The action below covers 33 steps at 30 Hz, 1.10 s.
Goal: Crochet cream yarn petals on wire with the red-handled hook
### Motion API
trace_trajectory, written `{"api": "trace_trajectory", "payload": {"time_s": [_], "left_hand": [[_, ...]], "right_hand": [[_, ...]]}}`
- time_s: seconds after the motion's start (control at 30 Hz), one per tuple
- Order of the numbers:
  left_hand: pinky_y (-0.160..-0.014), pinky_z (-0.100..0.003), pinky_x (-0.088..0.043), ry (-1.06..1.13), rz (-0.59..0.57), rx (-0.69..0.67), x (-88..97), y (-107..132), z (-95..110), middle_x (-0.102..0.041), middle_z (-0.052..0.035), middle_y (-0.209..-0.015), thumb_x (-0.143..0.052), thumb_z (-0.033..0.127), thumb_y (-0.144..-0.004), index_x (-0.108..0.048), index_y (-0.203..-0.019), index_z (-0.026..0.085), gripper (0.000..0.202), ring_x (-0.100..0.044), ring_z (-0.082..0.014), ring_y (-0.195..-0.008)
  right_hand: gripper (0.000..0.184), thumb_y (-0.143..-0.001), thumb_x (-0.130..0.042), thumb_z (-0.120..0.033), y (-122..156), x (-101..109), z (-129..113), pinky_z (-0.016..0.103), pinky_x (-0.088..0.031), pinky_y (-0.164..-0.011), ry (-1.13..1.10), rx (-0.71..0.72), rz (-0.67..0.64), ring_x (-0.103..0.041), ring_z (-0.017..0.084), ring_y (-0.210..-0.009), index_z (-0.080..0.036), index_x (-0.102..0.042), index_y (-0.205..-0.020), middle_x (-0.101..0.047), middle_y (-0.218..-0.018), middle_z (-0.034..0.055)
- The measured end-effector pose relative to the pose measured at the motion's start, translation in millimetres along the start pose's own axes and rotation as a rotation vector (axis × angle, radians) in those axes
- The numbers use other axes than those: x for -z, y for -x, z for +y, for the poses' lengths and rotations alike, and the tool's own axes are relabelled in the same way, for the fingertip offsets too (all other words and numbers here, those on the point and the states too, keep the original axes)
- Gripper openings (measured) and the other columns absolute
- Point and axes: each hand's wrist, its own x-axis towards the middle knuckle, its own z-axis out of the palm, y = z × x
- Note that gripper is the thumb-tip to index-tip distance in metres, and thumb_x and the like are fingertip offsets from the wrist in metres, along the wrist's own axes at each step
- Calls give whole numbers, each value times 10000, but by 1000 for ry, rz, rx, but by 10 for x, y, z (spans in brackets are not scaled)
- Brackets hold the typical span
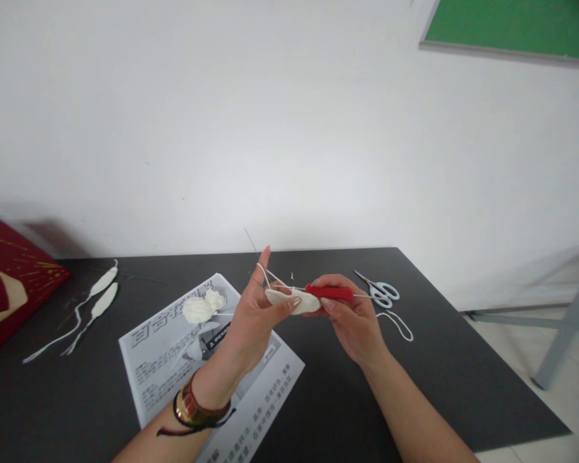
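My left hand (pixel 259 308) pinches a white crocheted piece (pixel 296 302) between thumb and fingers, with its index finger raised and white yarn (pixel 265 273) looped round it. A thin wire (pixel 251 239) sticks up beside that finger. In my right hand (pixel 350 315) is a crochet hook (pixel 329 292) with a red handle, its metal tip pointing left at the top edge of the piece. Whether the tip sits inside a stitch is too small to tell. A white yarn tail (pixel 400 325) lies on the table right of my right hand.
Light blue scissors (pixel 383 292) rest at the right on the dark table (pixel 444 379). A ball of white yarn (pixel 205 307) lies on printed sheets (pixel 159 366). Two white crocheted petals (pixel 105 299) with tails lie left, near a red bag (pixel 14 289). A white wall (pixel 289 128) stands behind.
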Motion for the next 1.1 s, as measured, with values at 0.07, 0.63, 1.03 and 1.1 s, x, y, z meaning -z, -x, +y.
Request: {"api": "trace_trajectory", "payload": {"time_s": [0.07,0.63,1.03,1.1], "left_hand": [[-746,-219,-419,2,2,3,-3,1,3,-574,57,-778,-682,78,-723,-215,-1410,378,883,-551,-68,-709],[-743,-224,-425,-3,6,3,5,-3,1,-577,57,-770,-689,92,-718,-207,-1414,372,892,-559,-75,-704],[-733,-231,-430,14,4,-2,2,-2,2,-583,53,-776,-695,89,-708,-211,-1416,366,901,-567,-83,-701],[-733,-233,-434,14,3,0,6,0,4,-582,52,-780,-693,86,-711,-210,-1415,368,899,-566,-83,-701]], "right_hand": [[187,-749,-676,-201,2,-1,-4,306,-570,-687,-4,-4,2,-632,169,-793,-211,-659,-935,-666,-915,39],[228,-735,-688,-197,15,11,13,304,-566,-693,20,23,-21,-631,167,-799,-218,-648,-958,-664,-934,39],[253,-706,-716,-191,6,6,21,316,-570,-681,64,29,1,-638,174,-776,-225,-647,-947,-666,-929,43],[252,-703,-719,-197,5,3,16,315,-570,-677,69,26,5,-638,174,-772,-223,-647,-943,-667,-924,44]]}}
